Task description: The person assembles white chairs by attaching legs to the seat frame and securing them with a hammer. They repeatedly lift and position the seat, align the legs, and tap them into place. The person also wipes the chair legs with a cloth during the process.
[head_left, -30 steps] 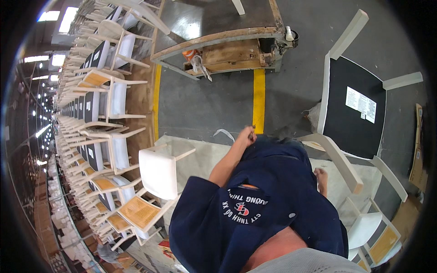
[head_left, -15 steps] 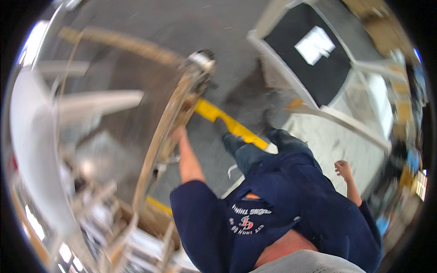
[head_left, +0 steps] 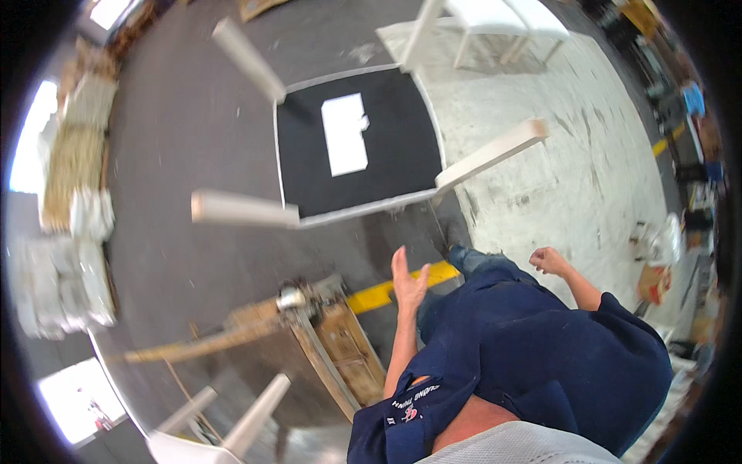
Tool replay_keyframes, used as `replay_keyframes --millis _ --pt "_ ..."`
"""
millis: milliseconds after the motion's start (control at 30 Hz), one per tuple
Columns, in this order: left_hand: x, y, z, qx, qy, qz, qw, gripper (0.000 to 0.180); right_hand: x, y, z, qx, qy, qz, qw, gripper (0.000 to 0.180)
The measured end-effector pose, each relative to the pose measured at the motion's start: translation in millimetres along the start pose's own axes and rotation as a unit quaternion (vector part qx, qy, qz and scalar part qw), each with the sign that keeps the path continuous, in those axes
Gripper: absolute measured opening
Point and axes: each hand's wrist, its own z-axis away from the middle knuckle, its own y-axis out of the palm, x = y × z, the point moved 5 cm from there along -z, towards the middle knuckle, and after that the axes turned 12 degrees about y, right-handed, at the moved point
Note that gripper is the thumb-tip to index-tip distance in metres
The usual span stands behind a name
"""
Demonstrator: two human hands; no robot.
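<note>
My left hand (head_left: 410, 282) is raised in front of me with fingers spread, holding nothing. Out to my right, my right hand (head_left: 547, 261) hangs by my side with its fingers loosely curled and nothing visible in it. Beyond my left hand, and apart from it, is an upturned chair (head_left: 402, 155) with a black underside and pale legs pointing up. A white paper sheet (head_left: 344, 135) lies on that underside. Nearer my left forearm stands a worn wooden frame (head_left: 321, 359), with a shiny metal cylinder (head_left: 291, 299) at its corner.
White-seated chairs (head_left: 495, 19) stand at the far right on a pale floor sheet (head_left: 541, 178). Wrapped stacks (head_left: 66, 278) line the left side. Another pale chair's legs (head_left: 255, 414) rise at the lower left. A yellow floor stripe (head_left: 371, 298) runs near my feet.
My left hand has come off the wooden frame and now is free. The view has turned, so the upturned chair appears ahead and the frame lower left. My right hand is still beside me.
</note>
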Motion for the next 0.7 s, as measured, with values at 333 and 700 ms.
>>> replay_keyframes --millis 333,700 --pt "-210.7 161.0 -299.1 0.217 0.206 0.079 0.951 0.020 -1.2 -56.6 -141.5 -0.130 -0.042 -0.338 0.931 0.033" --pt "-308.1 209.1 -533.0 0.090 0.146 0.321 0.931 0.019 235.0 -167.2 -243.4 0.358 0.074 -0.613 0.700 0.090"
